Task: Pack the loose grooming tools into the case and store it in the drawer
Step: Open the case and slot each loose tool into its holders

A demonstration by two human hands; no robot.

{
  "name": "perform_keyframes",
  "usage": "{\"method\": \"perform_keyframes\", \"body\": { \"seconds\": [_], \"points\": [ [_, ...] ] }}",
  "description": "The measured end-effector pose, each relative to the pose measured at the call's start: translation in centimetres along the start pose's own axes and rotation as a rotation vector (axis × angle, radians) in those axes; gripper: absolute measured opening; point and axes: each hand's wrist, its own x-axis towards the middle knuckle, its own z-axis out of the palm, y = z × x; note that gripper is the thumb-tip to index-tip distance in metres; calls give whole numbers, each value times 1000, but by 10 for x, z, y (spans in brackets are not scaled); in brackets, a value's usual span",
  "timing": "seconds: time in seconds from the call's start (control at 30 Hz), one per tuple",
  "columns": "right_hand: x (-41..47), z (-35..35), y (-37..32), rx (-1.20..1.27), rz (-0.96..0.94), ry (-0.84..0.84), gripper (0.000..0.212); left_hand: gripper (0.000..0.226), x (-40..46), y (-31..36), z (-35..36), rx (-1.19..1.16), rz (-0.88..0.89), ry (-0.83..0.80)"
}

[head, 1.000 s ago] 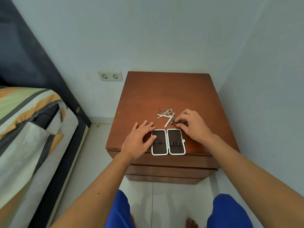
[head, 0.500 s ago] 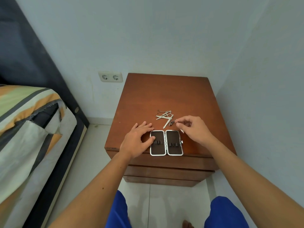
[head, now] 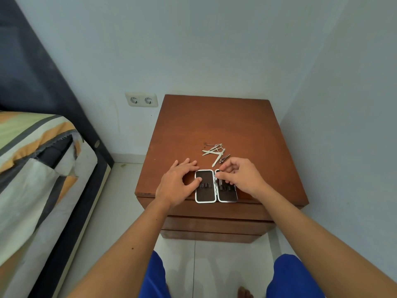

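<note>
The grooming case (head: 205, 193) lies open near the front edge of the wooden nightstand (head: 214, 123). It has two dark-lined halves with white rims and elastic loops. My left hand (head: 178, 183) lies flat beside its left half, thumb pressing on the lining. My right hand (head: 242, 177) hovers over the top of the right half, fingertips pinched on a small tool that is mostly hidden. The loose tools (head: 213, 151) lie just behind the case: small scissors, thin silver pieces and a dark clip-like tool (head: 224, 158).
The nightstand fills a corner, with a wall close on its right and behind it. Its drawer fronts (head: 214, 224) below the top are closed. A bed (head: 36, 168) with a striped cover stands to the left. A double wall socket (head: 141, 100) sits left of the nightstand.
My right hand has come back from the loose tools and now sits over the case's right half with its fingers pinched. My left hand has stayed on the case.
</note>
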Motion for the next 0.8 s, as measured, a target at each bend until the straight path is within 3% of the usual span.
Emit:
{"method": "perform_keyframes", "body": {
  "seconds": [0.27, 0.47, 0.8],
  "points": [
    [-7, -2, -5, -335, -129, -50, 25, 42, 0, 5, -2, 8, 28, 25],
    [-14, -11, 3, -637, -328, -204, 44, 44, 0, 4, -2, 9, 9, 16],
    [-24, -16, 13, -538, -309, -198, 50, 45, -4, 8, -4, 26, 58, 7]
  ]
}}
